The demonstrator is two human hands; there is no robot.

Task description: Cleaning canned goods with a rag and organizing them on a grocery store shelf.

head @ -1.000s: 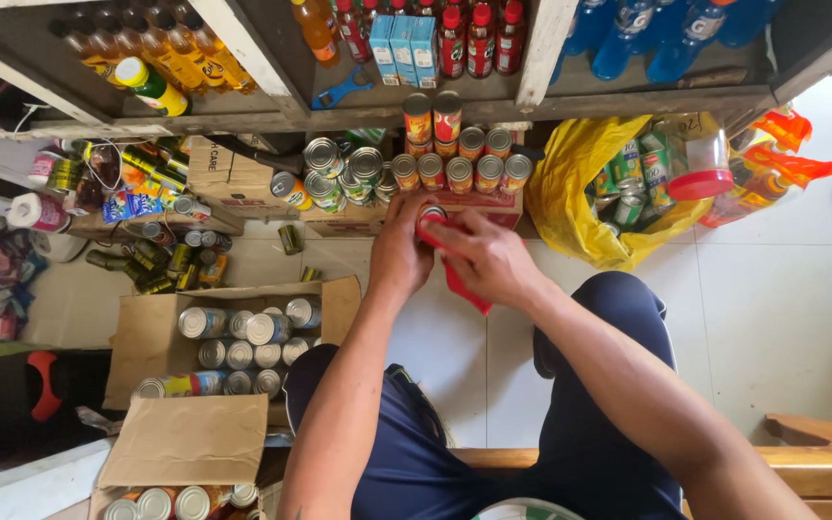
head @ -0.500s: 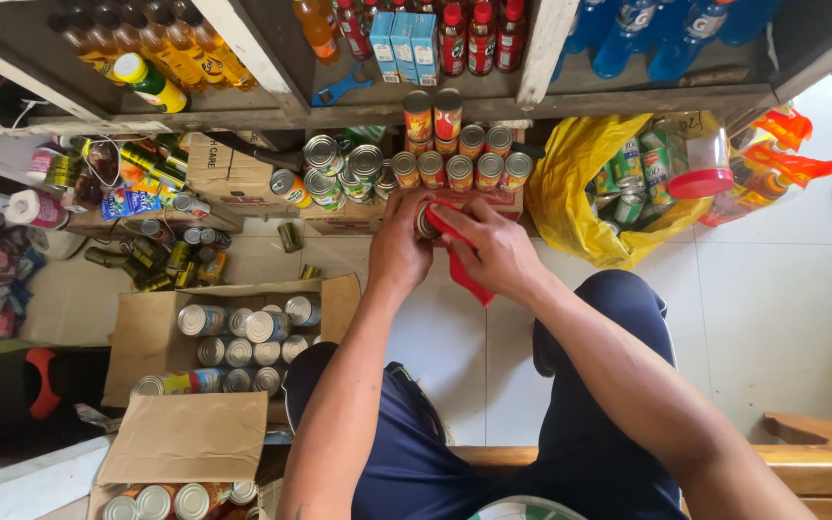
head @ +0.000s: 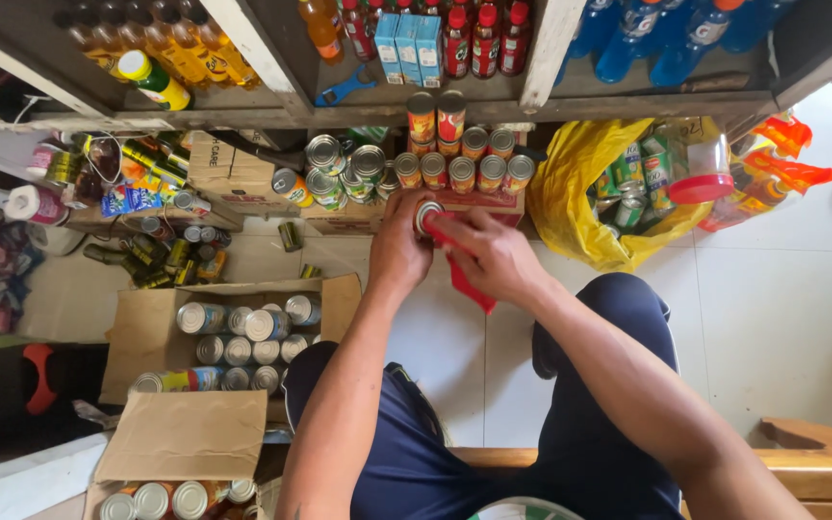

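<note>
A tiled floor [head: 781, 318] before stocked shelves was seen. One tin can [head: 426, 214] was gripped by the left hand [head: 398, 252]; one red cloth [head: 461, 270] was pressed on it by the right hand [head: 493, 258]. Two open cartons [head: 146, 327] of cans were set alongside.

white tiled floor [head: 781, 318] was lit pretty bright on the right side. a wooden shelf [head: 550, 101] ran along the top, crammed with bottles. open cardboard boxes [head: 146, 327] sat on the floor at left, and a wooden bench edge [head: 810, 453] showed bottom right.
</note>
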